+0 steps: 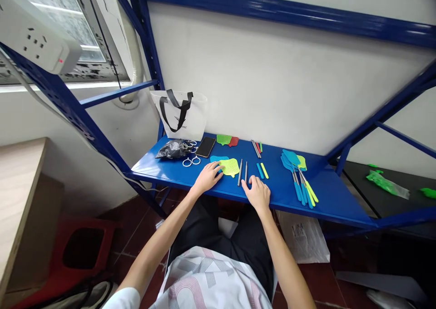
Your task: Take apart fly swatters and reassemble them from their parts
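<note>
The yellow-green swatter head (230, 166) lies flat on the blue shelf (327, 195), over a blue one. The left hand (208, 176), open, rests fingertips on its edge. The right hand (258, 192), open and empty, lies beside two metal rods (243, 171). Pinching the mesh edge firmly would keep it from sliding.

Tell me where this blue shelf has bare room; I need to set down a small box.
The shelf is bare at its right end, past the finished swatters. A smaller patch lies at the front left, below the black bag and rings. The middle is crowded: left hand on the yellow mesh, right hand by the rods.
</note>
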Tool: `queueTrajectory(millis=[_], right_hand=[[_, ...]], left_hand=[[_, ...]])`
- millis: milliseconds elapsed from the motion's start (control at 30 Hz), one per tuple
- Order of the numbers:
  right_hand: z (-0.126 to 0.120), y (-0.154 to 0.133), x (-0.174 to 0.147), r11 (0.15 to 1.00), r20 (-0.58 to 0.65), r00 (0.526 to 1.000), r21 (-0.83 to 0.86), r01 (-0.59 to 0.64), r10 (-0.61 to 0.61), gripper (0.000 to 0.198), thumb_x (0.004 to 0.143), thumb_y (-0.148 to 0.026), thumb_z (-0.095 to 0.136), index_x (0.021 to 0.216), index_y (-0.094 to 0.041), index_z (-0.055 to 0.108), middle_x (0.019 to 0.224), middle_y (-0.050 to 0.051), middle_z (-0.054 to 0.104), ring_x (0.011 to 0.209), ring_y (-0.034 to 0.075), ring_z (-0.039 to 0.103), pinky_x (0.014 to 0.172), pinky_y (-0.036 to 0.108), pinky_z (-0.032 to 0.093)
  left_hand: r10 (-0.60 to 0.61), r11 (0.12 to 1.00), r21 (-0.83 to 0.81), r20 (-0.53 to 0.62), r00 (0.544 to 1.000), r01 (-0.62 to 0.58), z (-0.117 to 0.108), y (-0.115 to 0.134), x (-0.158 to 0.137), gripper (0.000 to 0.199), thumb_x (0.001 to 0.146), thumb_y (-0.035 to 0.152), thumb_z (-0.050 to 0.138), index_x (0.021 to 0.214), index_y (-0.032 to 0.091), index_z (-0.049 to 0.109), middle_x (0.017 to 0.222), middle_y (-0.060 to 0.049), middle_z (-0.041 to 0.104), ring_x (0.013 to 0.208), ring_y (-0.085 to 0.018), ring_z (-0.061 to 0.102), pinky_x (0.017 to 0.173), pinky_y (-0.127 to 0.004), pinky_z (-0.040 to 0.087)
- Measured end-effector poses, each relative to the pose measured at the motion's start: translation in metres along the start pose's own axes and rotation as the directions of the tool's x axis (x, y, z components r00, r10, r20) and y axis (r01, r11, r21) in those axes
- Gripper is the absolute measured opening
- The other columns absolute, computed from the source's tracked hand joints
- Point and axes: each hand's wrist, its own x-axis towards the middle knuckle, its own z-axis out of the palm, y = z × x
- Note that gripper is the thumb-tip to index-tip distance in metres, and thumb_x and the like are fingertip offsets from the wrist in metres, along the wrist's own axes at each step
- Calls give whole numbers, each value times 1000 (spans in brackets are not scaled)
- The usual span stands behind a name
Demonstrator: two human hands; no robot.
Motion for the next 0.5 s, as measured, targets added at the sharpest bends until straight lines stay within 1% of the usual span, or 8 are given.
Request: queueTrajectory(millis=[100, 233, 400, 500], right_hand=[[0, 1, 0, 1000, 21, 1000, -6, 5, -5, 38, 114, -49, 43, 92, -23, 60, 83, 6, 71, 74, 21, 67, 67, 30, 34], [-2, 1, 2, 1000, 63, 998, -13, -3, 4, 30, 113, -38, 45, 93, -22, 61, 86, 6, 71, 76, 21, 69, 67, 29, 35], [-5, 1, 5, 999, 117, 992, -30, -44, 47, 26, 112, -33, 46, 93, -22, 60, 87, 7, 72, 77, 21, 71, 64, 28, 35], [-5, 6, 8, 994, 168, 981, 25, -105, 99, 27, 112, -35, 46, 92, -23, 58, 88, 8, 74, 75, 22, 72, 61, 27, 35]], left_hand=[[-1, 1000, -18, -13, 1000, 1, 1, -1, 0, 44, 114, 46, 47, 147, 27, 69, 160, -12, 62, 151, -35, 55, 125, -54, 46], [10, 1000, -23, -13, 1000, -10, 0, -1, -1, 43, 114, 44, 47, 147, 26, 69, 160, -13, 62, 150, -36, 56, 125, -55, 46], [7, 998, -66, -41, 999, -9, 0, -1, -1, 41, 113, 42, 51, 144, 26, 71, 159, -14, 63, 150, -36, 56, 125, -56, 45], [-5, 995, -103, -55, 998, 0, 0, 0, -1, 38, 112, 43, 54, 142, 28, 72, 157, -13, 64, 149, -36, 57, 125, -57, 45]])
